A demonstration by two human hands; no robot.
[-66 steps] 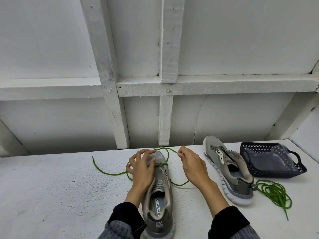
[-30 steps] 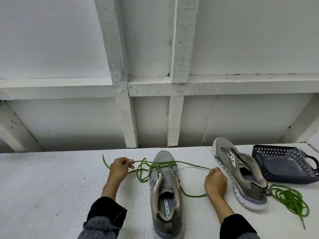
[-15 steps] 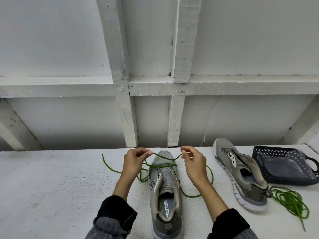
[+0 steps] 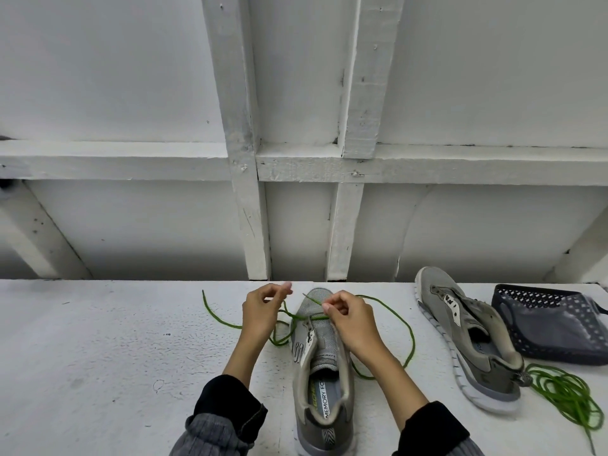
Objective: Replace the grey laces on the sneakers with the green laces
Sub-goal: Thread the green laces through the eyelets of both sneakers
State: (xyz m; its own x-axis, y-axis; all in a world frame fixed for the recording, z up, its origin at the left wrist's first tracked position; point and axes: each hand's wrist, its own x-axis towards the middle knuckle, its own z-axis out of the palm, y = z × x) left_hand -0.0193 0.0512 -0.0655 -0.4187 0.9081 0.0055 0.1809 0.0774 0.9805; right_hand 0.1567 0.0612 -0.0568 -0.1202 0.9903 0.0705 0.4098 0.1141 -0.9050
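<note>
Both hands have come back in from the wide pull. Right hand (image 4: 350, 319) pinches the green lace (image 4: 393, 312) tip over the near sneaker (image 4: 320, 350) toe; left hand (image 4: 261, 311) curled, grip unclear. Bottom eyelets threaded, next crossing due. Second sneaker (image 4: 467, 334) unlaced, right on counter (image 4: 98, 357).

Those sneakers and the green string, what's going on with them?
A person is lacing a grey sneaker with a green lace. The right hand pinches one end of it over the toe, and the left hand has its fingers curled by the other side. Only the lowest eyelets look threaded. The second sneaker lies unlaced to the right, beside a coiled green lace and a dark basket.
</note>
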